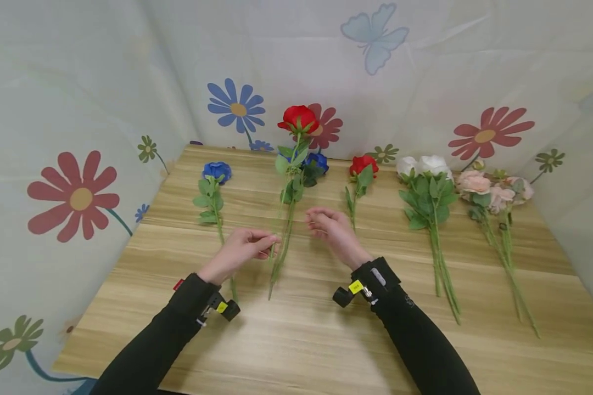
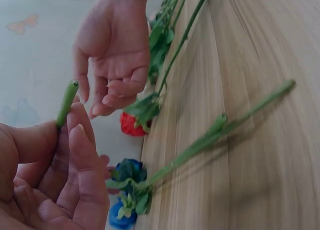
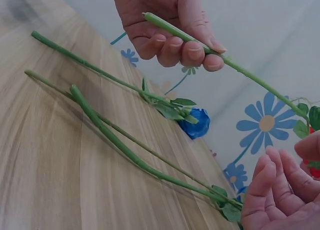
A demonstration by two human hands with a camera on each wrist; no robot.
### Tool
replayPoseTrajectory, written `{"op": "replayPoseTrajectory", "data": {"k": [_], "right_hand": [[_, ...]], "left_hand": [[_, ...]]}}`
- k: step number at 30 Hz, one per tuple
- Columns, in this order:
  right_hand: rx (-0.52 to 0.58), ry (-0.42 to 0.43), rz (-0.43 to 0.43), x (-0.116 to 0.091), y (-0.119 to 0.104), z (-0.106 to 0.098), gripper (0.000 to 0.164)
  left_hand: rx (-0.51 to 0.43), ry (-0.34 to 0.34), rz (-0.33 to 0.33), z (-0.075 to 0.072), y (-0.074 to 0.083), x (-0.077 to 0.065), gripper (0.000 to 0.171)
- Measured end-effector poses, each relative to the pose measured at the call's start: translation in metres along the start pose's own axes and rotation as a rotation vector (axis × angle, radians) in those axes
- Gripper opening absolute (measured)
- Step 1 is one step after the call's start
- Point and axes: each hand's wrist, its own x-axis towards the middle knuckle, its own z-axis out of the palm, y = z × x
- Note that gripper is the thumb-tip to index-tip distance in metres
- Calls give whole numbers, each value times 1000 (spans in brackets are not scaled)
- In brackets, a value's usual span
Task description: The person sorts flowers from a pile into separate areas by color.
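Note:
My left hand (image 1: 242,249) pinches the lower stem of a red rose (image 1: 298,119) between thumb and fingers, its bloom raised above the tabletop. In the right wrist view this green stem (image 3: 265,85) slants across the curled fingertips, its cut end sticking out past them. Beside it my right hand (image 1: 336,230) hovers with loosely bent fingers and nothing in its grasp. Below the raised rose, blue roses (image 1: 318,161) lie on the table, their stems crossing. In the left wrist view, two blue blooms (image 2: 122,215) show there, partly covered by leaves.
A single blue rose (image 1: 216,171) lies at the left. Right of centre is another red rose (image 1: 362,164), then white roses (image 1: 434,164) and pale pink flowers (image 1: 474,182). A flower-printed curtain (image 1: 296,49) stands behind the wooden table (image 1: 301,345).

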Motion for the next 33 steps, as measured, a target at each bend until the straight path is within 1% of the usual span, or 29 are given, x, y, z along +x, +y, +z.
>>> {"op": "replayPoseTrajectory", "data": {"k": [3, 5, 9, 12, 16, 19, 22, 26, 30, 33], "right_hand": [[-14, 1, -13, -1, -2, -3, 45], [-20, -4, -26, -1, -4, -4, 44], [-3, -13, -36, -3, -8, -4, 39], [16, -13, -37, -5, -11, -3, 34], [50, -8, -68, -5, -13, -1, 20], [47, 10, -91, -5, -15, 0, 13], [10, 44, -97, -5, -15, 0, 13], [-61, 87, -110, -6, -13, -2, 19], [-102, 98, -133, -6, -12, -3, 22], [-117, 105, -146, -8, -12, -5, 23]], "left_hand": [[-27, -23, 3, 9, 2, 6, 35], [-41, -41, 8, 14, 2, 10, 35], [-66, -80, 14, 26, 4, 17, 35], [-67, -101, 15, 35, 7, 19, 35], [-49, -110, 26, 43, 8, 22, 34], [-40, -118, 40, 48, 9, 24, 34], [-47, -130, 50, 53, 11, 26, 33], [-45, -144, 74, 58, 10, 27, 32], [-28, -155, 94, 60, 10, 28, 32], [6, -145, 116, 60, 9, 28, 33]]}}
